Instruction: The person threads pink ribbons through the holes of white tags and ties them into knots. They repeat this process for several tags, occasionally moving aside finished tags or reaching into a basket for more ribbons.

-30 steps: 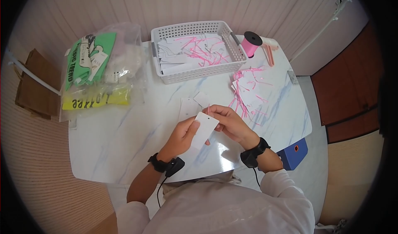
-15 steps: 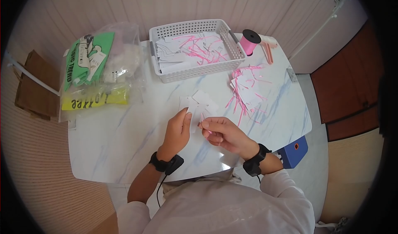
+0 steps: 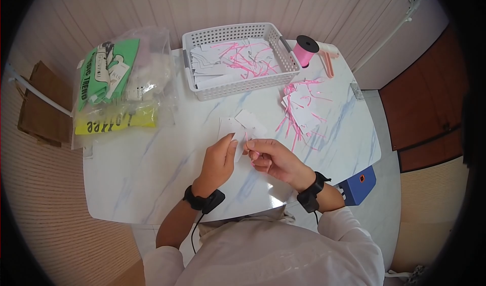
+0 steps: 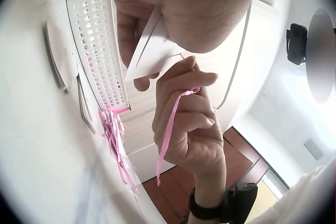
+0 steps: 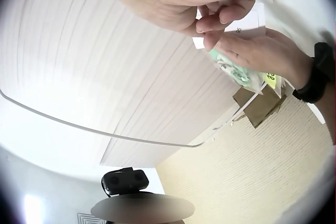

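My left hand (image 3: 216,162) pinches a white hang tag (image 4: 148,56) between thumb and fingers, over the middle of the table. Close to its right, my right hand (image 3: 278,160) pinches a thin pink ribbon (image 4: 168,129) at its fingertips. One tail of the ribbon hangs down past the curled fingers in the left wrist view, and a short bit of pink shows between the fingertips and the tag. In the right wrist view the tag (image 5: 247,24) bears small print, partly hidden by the right fingers. Loose white tags (image 3: 249,121) lie just beyond both hands.
A white perforated basket (image 3: 248,89) of tags and pink ribbons stands at the back. To its right are a pink ribbon spool (image 3: 305,57) and a pinkish tool (image 3: 328,66). Ribboned tags (image 3: 302,111) lie in a pile before them. Bagged clothes (image 3: 119,76) sit at left.
The tag was facing up in the left hand and has been turned nearly edge-on. My right hand has drawn slightly down and away from it, with the pink ribbon at its fingertips.
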A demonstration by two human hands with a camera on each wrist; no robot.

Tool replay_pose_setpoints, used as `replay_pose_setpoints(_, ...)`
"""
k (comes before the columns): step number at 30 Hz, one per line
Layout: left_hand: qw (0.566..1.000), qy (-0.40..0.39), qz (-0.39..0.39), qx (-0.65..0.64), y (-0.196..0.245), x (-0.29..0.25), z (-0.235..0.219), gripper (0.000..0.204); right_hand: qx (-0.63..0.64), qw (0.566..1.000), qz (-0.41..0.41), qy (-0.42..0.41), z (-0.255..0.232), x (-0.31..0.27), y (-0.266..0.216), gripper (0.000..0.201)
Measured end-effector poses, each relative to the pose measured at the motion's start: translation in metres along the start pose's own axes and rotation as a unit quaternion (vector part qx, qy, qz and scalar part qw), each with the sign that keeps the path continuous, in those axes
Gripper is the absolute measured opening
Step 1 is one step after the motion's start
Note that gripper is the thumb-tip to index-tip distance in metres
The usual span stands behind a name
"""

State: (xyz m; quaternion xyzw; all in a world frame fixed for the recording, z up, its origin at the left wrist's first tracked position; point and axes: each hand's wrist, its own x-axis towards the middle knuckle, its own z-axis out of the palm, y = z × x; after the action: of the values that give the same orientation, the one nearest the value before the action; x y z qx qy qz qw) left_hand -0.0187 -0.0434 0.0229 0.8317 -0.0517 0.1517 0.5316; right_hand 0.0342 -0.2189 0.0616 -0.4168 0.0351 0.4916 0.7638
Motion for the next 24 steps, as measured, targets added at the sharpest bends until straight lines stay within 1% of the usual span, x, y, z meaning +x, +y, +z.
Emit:
replay_pose_setpoints(2, 1.0, -0.001, 0.008, 0.01, 0.003, 0.0, -0.001, 0.024, 0.002, 1.0, 0.005, 0.003, -0.001, 0.0, -0.001, 0.014)
replay_pose_setpoints(6, 1.0, -0.013, 0.001, 0.012, 0.008, 0.002, -0.002, 0.023, -0.007, 1.0, -0.006, 0.011, 0.0, -0.001, -0.003, 0.015)
replay_pose_setpoints(8, 0.999, -0.014, 0.03, 0.018, 0.01, 0.003, -0.002, 0.023, -0.01, 1.0, -0.012, 0.02, 0.0, -0.001, -0.004, 0.016)
replay_pose_setpoints(9, 0.999, -0.015, 0.03, 0.018, 0.013, 0.004, -0.002, 0.023, -0.012, 0.999, -0.02, 0.024, 0.0, -0.001, -0.003, 0.016)
replay_pose_setpoints(13, 0.998, -0.04, 0.034, 0.019, 0.025, 0.008, -0.006, 0.028, -0.01, 0.998, -0.037, 0.047, 0.002, -0.002, -0.002, 0.016)
replay_pose_setpoints(17, 0.997, -0.058, 0.038, 0.023, 0.022, 0.007, -0.004, 0.032, -0.013, 0.997, -0.041, 0.064, -0.002, -0.002, 0.0, 0.017)
replay_pose_setpoints(19, 0.997, -0.064, 0.036, 0.035, 0.023, 0.007, -0.005, 0.032, -0.065, 0.991, -0.069, 0.091, -0.003, -0.002, 0.002, 0.019)
replay_pose_setpoints(20, 0.996, -0.07, 0.033, 0.048, 0.023, 0.007, -0.006, 0.033, -0.065, 0.991, -0.069, 0.091, -0.001, -0.003, 0.001, 0.019)
replay_pose_setpoints(22, 0.996, -0.074, 0.028, 0.042, 0.022, 0.008, -0.006, 0.032, -0.148, 0.971, -0.132, 0.135, 0.005, -0.008, 0.0, 0.02)
replay_pose_setpoints(23, 0.996, -0.079, 0.022, 0.037, 0.021, 0.007, -0.006, 0.031, -0.148, 0.971, -0.132, 0.136, 0.005, -0.009, -0.001, 0.02)
replay_pose_setpoints(24, 0.996, -0.08, 0.022, 0.036, 0.021, 0.007, -0.006, 0.031, -0.176, 0.962, -0.157, 0.139, 0.005, -0.011, -0.003, 0.022)
